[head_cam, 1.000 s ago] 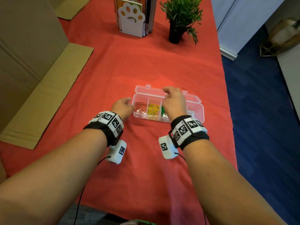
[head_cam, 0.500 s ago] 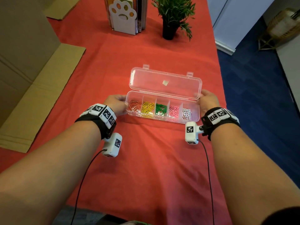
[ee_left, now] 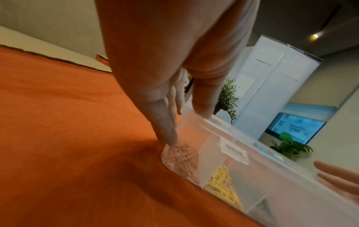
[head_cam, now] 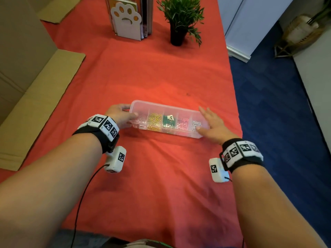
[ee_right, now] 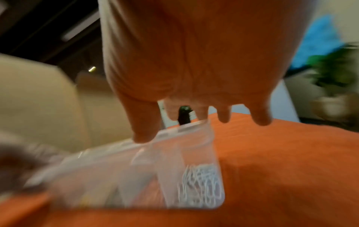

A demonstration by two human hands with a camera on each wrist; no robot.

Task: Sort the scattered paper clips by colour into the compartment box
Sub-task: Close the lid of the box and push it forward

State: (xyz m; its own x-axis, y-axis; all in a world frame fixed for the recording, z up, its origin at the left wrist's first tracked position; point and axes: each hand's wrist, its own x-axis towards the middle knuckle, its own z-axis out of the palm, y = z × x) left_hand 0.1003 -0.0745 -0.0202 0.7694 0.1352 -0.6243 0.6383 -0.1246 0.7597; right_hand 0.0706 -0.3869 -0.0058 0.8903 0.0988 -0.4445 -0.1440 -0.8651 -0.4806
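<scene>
The clear compartment box (head_cam: pixel 162 105) lies on the red cloth with its lid down. Through the lid I see yellow clips (head_cam: pixel 154 119), green clips (head_cam: pixel 168 122), pink clips (head_cam: pixel 183 122) and white clips (head_cam: pixel 196 124), each in its own compartment. Orange clips (ee_left: pixel 181 156) fill the left end compartment. My left hand (head_cam: pixel 123 114) grips the box's left end (ee_left: pixel 252 153), thumb on the lid, fingers down the end wall. At the right end, my right hand (head_cam: pixel 211 122) is flat with straight fingers, its thumb touching the box (ee_right: pixel 174 153) near the front corner.
A potted plant (head_cam: pixel 180 18) and a paw-shaped bookend (head_cam: pixel 127 18) with books stand at the table's far end. Flattened cardboard (head_cam: pixel 35 90) lies along the left. The table's right edge drops to blue carpet (head_cam: pixel 277 104) close beside my right hand.
The lid, open half a second ago, is now down on the box. My right hand has moved from gripping the right end to lying flat beside it. The left hand stays at the left end.
</scene>
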